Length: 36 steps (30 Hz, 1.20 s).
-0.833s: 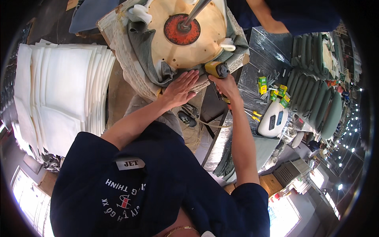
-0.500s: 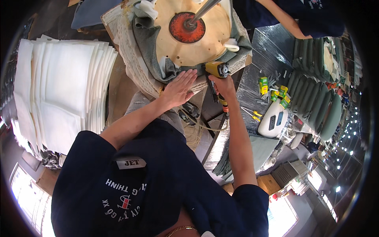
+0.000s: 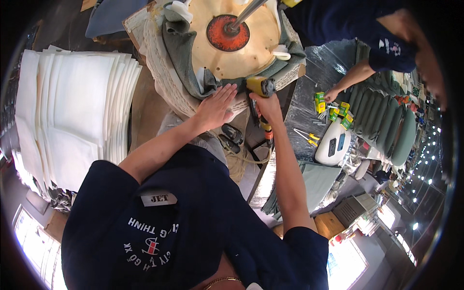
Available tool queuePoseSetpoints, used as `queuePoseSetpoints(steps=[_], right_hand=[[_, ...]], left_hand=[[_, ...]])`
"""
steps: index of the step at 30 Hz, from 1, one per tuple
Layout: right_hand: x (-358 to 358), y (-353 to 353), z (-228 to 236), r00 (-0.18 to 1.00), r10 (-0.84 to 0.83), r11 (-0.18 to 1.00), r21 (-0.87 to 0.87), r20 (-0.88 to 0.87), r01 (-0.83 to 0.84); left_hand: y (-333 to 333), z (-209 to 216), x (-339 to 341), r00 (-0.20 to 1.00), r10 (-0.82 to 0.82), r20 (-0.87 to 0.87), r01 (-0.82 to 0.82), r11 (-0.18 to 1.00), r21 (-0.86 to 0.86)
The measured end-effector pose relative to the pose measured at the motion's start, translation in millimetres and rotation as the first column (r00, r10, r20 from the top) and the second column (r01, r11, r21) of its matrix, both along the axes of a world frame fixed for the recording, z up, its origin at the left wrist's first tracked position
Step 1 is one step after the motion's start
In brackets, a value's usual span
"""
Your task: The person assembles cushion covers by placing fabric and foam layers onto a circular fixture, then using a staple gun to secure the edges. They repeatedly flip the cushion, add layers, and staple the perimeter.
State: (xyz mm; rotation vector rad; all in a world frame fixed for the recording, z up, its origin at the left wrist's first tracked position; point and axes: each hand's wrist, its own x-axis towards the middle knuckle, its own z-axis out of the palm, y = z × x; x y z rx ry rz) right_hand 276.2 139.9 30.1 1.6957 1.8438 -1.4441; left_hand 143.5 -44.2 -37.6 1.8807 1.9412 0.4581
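My left hand [image 3: 216, 107] lies flat, fingers stretched out together, on the edge of grey-green fabric [image 3: 178, 60]. This cloth is folded around a round wooden board [image 3: 263, 41]. Wrapped in my right hand [image 3: 268, 109] is a yellow and black staple gun [image 3: 260, 86], its nose against the fabric edge just right of my left fingertips. A hose runs from its handle. In the board's middle sits a red round plate [image 3: 217, 35] with a metal rod leaning over it. White tabs stick up around the rim.
Pale padded material [image 3: 162, 72] lies beneath the board. Left stands a thick stack of white sheets [image 3: 72, 106]. On the right-hand table are small yellow-green boxes [image 3: 344, 108], yellow-handled pliers [image 3: 311, 139], phones on a white pad [image 3: 333, 154] and green cushions [image 3: 382, 116]. A co-worker's hand [image 3: 331, 95] touches one box.
The staple gun and my right hand have shifted slightly left, closer to my left hand. The co-worker has leaned in and reached to the small boxes.
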Motion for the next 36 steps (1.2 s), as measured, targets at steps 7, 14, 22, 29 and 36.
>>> queuePoseSetpoints(steps=[7, 14, 22, 29, 36], right_hand=[[-5, -18, -1, 0.998, -0.037, 0.998, 0.039, -0.051, 0.039], [5, -93, 56, 0.905, 0.183, 0.983, 0.075, -0.385, -0.167], [31, -128, 33, 0.951, 0.147, 0.93, 0.366, -0.273, -0.039], [50, -144, 5, 0.981, -0.109, 0.735, 0.652, -0.158, 0.186], [99, -126, 20, 0.873, -0.119, 0.916, 0.287, -0.473, 0.28]], left_hand=[[-3, 13, -18, 0.992, -0.056, 0.111, 0.055, 0.998, 0.009], [-34, 45, -17, 0.055, 0.446, 0.893, -0.04, 0.895, -0.444], [-47, 32, 7, 0.185, 0.614, 0.767, -0.034, 0.784, -0.62], [-17, 70, 18, 0.222, 0.537, 0.814, -0.055, 0.84, -0.539], [12, 54, 13, -0.058, 0.59, 0.806, 0.273, 0.786, -0.555]])
